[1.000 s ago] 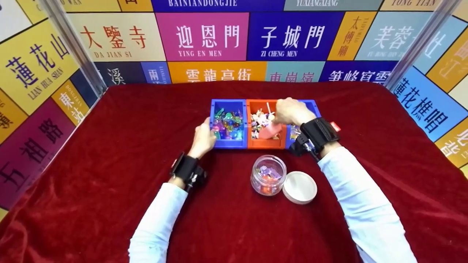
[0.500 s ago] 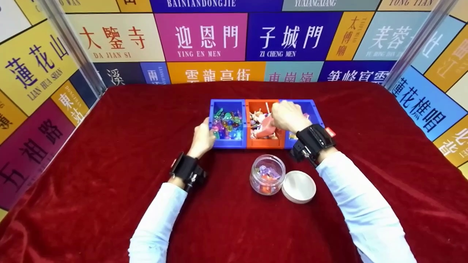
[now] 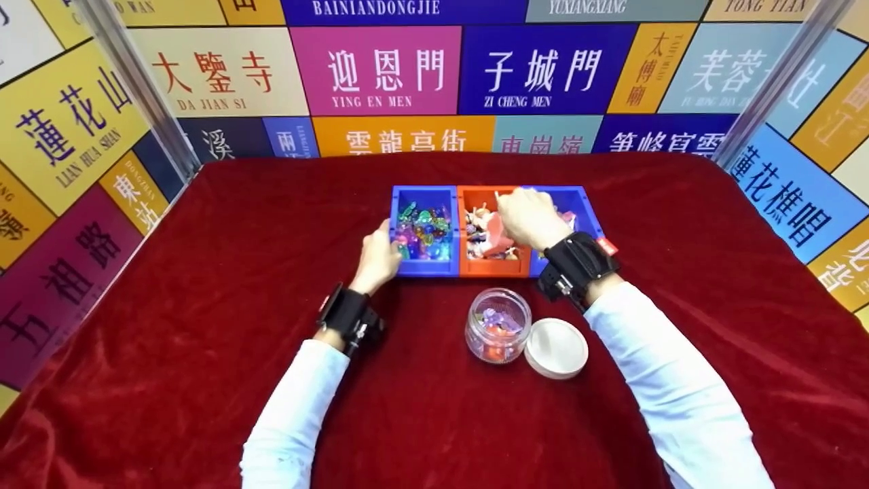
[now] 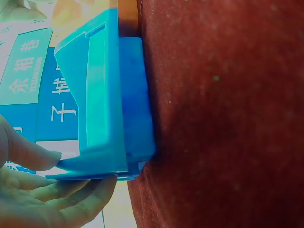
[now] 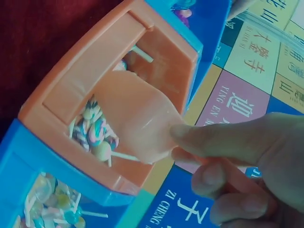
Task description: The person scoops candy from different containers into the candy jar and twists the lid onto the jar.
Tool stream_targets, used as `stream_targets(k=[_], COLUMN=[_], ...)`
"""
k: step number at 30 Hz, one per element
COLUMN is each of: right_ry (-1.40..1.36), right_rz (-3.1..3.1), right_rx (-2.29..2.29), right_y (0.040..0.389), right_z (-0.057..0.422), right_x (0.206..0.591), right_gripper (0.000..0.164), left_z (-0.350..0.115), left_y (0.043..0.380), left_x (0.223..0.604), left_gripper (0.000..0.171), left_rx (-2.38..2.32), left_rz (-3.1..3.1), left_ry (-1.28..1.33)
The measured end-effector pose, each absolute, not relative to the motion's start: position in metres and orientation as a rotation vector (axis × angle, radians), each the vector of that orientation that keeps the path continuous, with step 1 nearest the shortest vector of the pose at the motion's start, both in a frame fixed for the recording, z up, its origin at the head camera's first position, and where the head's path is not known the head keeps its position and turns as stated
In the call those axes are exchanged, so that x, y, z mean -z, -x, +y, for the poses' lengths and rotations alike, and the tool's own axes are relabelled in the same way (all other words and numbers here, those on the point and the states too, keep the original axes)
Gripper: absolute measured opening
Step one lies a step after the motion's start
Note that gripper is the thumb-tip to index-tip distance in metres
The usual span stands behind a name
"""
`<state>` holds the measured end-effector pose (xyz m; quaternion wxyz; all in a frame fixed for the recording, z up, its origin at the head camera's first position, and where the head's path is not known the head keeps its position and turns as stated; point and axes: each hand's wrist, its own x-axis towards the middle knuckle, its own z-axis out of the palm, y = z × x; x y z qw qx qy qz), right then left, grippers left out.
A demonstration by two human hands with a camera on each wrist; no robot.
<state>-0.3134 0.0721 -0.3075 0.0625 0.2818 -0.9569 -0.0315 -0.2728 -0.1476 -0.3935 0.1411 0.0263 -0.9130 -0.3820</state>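
Head view, bin row: three bins stand side by side on the red cloth (image 3: 204, 305); left blue bin (image 3: 425, 266), orange bin (image 3: 494, 267), right blue bin (image 3: 576, 204).
Head view, left hand (image 3: 377, 257): grasps the outer side of the left blue bin, which contains translucent multicoloured pieces (image 3: 424, 227).
Head view, right hand (image 3: 536, 219): grips the pink scoop (image 3: 497, 234); the scoop's blade is at the orange bin, among small mixed pieces (image 3: 476, 219).
Head view, jar (image 3: 497, 329): clear, upright, uncapped, in front of the bin row; purple and orange pieces inside.
Head view, lid (image 3: 557, 348): lies flat on the cloth, just beside the jar, to its right.
Head view, backdrop (image 3: 383, 68): coloured panels with printed characters behind the cloth.
Left wrist view, grip: thumb and fingers clasp the end wall of the left blue bin from opposite sides.
Right wrist view, grip: thumb and curled fingers hold the scoop by its handle.
Right wrist view, scoop: blade tilted within the orange bin, partly covering stick-mounted pieces; scoop load hidden, contact with the pieces cannot be determined.
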Motion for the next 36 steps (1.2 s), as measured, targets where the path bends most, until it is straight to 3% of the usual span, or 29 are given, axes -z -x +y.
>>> stream_targets(k=[10, 20, 29, 36], right_ry=[-0.69, -0.718, -0.745, -0.796], right_rz=[-3.21, -3.232, -2.967, -2.89], right_rx=[-0.121, -0.244, -0.433, -0.428], right_y=[0.319, 0.321, 0.319, 0.316], right_z=[0.076, 0.08, 0.091, 0.09], right_x=[0.305, 0.316, 0.351, 0.358], right_gripper=[0.022, 0.019, 0.01, 0.013], left_z=[-0.147, -0.148, -0.146, -0.146], left_y=[0.272, 0.272, 0.271, 0.272], left_x=[0.393, 0.39, 0.39, 0.391], left_gripper=[0.041, 0.044, 0.045, 0.045], left_rx=[1.08, 1.076, 1.095, 1.094], left_rz=[-2.634, -2.644, -2.664, -2.667], left_ry=[-0.073, -0.079, -0.084, -0.108])
